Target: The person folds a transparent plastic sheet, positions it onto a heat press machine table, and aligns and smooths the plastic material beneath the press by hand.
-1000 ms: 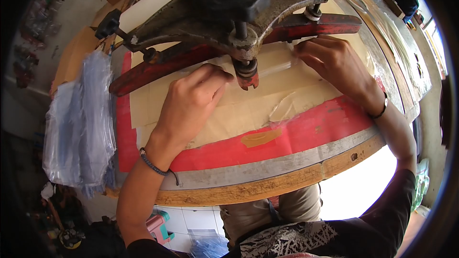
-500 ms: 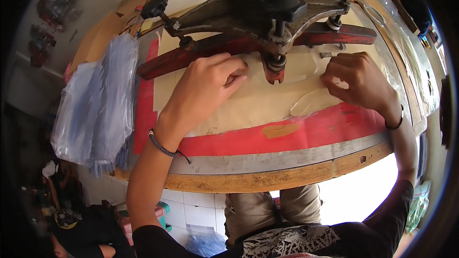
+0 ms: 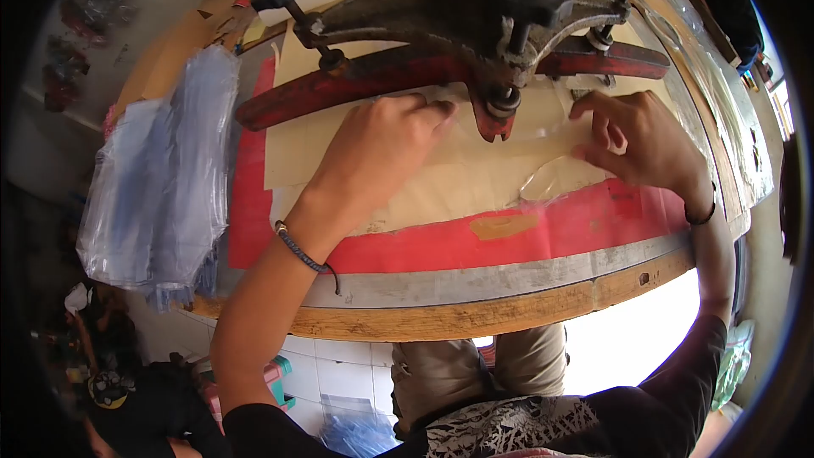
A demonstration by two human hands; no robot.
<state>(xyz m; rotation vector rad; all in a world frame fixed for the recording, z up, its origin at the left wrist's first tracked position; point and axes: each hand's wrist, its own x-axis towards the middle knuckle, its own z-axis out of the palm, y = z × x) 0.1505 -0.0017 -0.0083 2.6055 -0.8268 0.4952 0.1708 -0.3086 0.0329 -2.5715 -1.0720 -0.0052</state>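
Observation:
My left hand (image 3: pixel 390 137) is just in front of the red press bar, with its fingers curled together at the edge of a thin clear plastic sheet (image 3: pixel 543 131). The fingertips are partly hidden, so the grip shows only in part. On the other side, my right hand (image 3: pixel 642 140) hovers at the sheet's right end with thumb and index finger apart. A cream-coloured board (image 3: pixel 424 195) lies under both hands, over a red sheet (image 3: pixel 398 250). Between the hands, the notched front end of the press head (image 3: pixel 494 123) comes down close to the board.
The dark metal press frame (image 3: pixel 398 21) with black knobs and a long red bar (image 3: pixel 348 80) spans the work area. A stack of clear bluish plastic sleeves (image 3: pixel 161 178) lies on the left. The table's wooden edge (image 3: pixel 441 318) runs in front of me. A person (image 3: pixel 153 411) is at lower left.
My left hand has moved slightly right and up towards the press head. The thumb and index finger of my right hand have spread apart. The view has shifted a little.

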